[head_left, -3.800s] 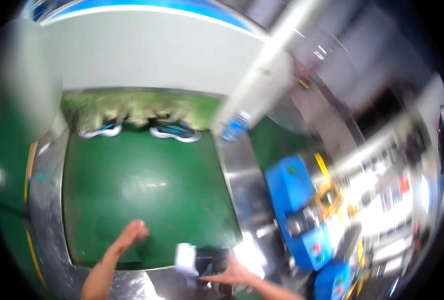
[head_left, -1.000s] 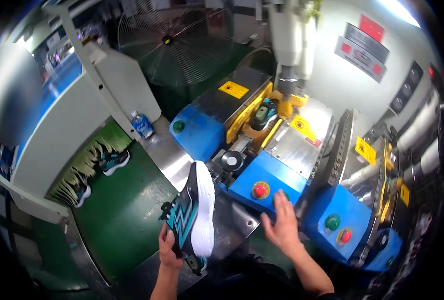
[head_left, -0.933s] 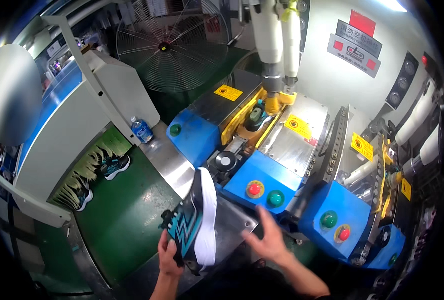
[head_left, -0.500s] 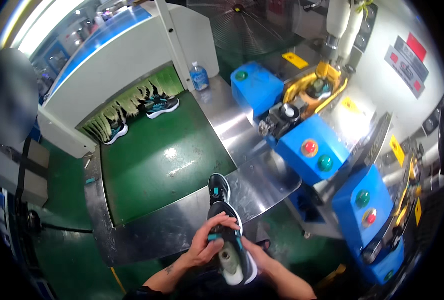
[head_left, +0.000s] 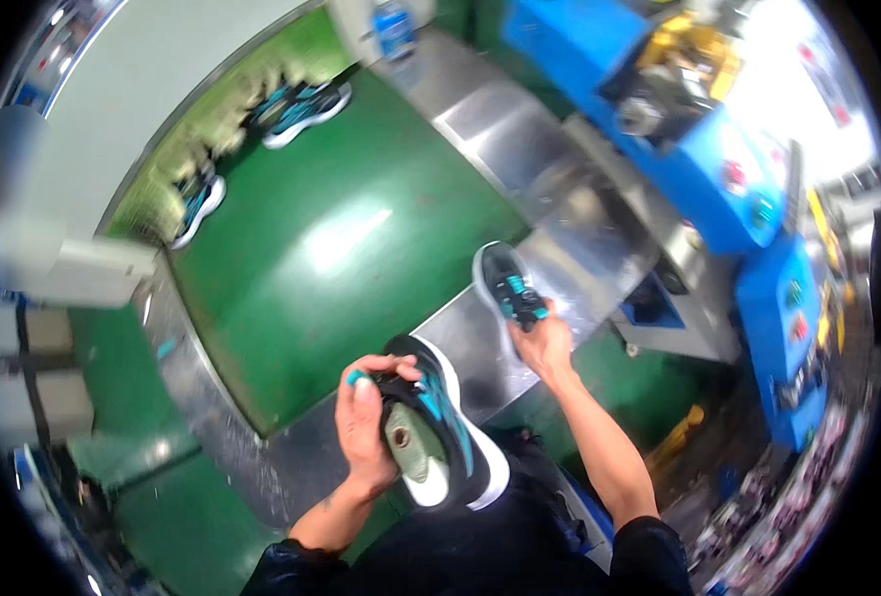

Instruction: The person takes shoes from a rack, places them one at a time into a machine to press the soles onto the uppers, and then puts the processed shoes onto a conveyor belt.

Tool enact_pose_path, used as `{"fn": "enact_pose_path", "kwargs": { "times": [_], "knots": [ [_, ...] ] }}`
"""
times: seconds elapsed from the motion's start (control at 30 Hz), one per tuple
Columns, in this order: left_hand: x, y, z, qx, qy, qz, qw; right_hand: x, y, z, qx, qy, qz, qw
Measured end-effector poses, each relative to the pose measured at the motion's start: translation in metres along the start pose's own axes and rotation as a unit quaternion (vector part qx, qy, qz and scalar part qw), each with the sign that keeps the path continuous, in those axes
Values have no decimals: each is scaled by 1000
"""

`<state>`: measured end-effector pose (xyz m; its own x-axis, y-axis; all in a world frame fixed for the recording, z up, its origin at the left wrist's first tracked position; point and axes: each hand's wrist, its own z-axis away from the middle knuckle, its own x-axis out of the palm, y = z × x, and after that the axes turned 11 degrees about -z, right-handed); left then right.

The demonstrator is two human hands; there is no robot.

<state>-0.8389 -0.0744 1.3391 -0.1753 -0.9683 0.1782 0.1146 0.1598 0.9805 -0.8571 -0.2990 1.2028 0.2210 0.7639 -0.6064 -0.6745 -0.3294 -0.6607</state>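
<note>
My left hand [head_left: 364, 425] is closed around a black and teal sneaker [head_left: 444, 395] with a white sole, tilted near my body. A pale green shoe last [head_left: 413, 442] with a round hole fills its opening. Further right, my right hand [head_left: 544, 345] grips a second sneaker [head_left: 505, 270] of the same kind by its rear part, over the metal edge of the table. Its toe points away from me, and my fingers partly hide its heel.
Ahead lies a green conveyor belt [head_left: 401, 283] with a metal border [head_left: 326, 472]. Two more sneakers, one [head_left: 306, 113] right and one [head_left: 200, 211] left, sit by a fringed curtain [head_left: 237, 104]. A bottle [head_left: 394, 30] stands behind; blue machines [head_left: 699, 164] line the right.
My right hand has left the sneaker with the last and taken hold of the other one, now further right. The left hand keeps the first sneaker. My view has shifted down and turned.
</note>
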Motion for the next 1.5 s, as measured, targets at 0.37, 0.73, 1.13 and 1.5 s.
{"fn": "enact_pose_path", "kwargs": {
  "times": [0.37, 0.73, 1.13, 1.5],
  "knots": [
    [93, -19, 13, 15, -453, 117, 883, -108, 46, 317, -39, 245, -445, 860],
    [153, 19, 365, -297, -890, 97, 332, 74, 74, 677, 223, 806, -376, 399],
    [198, -56, 544, 106, -977, 10, 187, 59, 143, 664, 278, 937, 81, 193],
    [86, -47, 167, 28, -693, -188, 696, -58, 53, 384, -171, 502, -346, 774]
  ]
}}
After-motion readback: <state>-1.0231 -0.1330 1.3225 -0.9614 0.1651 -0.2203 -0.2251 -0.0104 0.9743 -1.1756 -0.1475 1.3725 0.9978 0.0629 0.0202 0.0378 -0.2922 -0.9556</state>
